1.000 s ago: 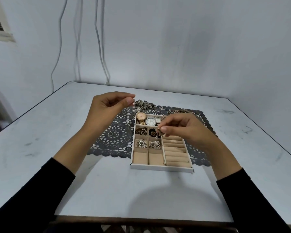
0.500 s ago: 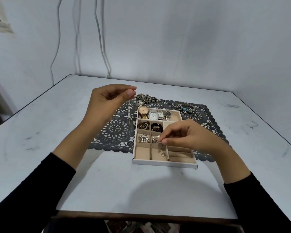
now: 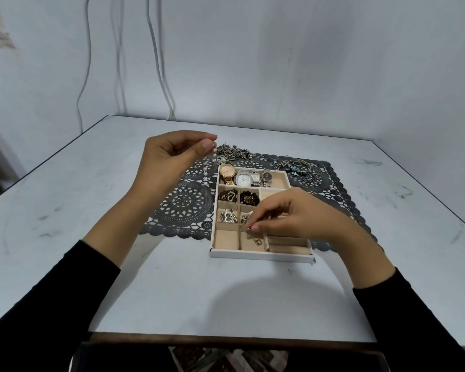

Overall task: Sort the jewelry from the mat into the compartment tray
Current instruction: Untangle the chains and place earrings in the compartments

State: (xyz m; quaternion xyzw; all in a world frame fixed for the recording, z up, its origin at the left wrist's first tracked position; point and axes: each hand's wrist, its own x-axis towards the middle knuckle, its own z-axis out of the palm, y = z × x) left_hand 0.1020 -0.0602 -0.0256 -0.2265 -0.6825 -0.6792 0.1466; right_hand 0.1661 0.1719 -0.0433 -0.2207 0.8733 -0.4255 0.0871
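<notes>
Hanging from the left hand [image 3: 172,162], which is raised above the left part of the dark lace mat [image 3: 183,205], is a pearl strand [image 3: 208,167], pinched at its top end between thumb and fingertips. Its long axis runs straight down, just left of the tray's far-left corner. Behind it a tangle of chains [image 3: 234,151] lies on the mat, touching the tray's far edge. The compartment tray [image 3: 261,255] holds watches [image 3: 243,178] in its far row and jewelry in the four square cells below. The near-left cell looks empty, and it lies toward the person and to the right of the strand, so the left hand is the nearer one for it. The right hand [image 3: 293,218] hovers low over the near-middle cell, its fingertips pinching the upper end of a fine chain with a pendant [image 3: 254,238] whose lower part already rests on the cell floor; letting go seems to be the only move left there. Rings and beaded pieces [image 3: 304,170] wait on the mat's far right, above the pale tabletop [image 3: 172,291].
</notes>
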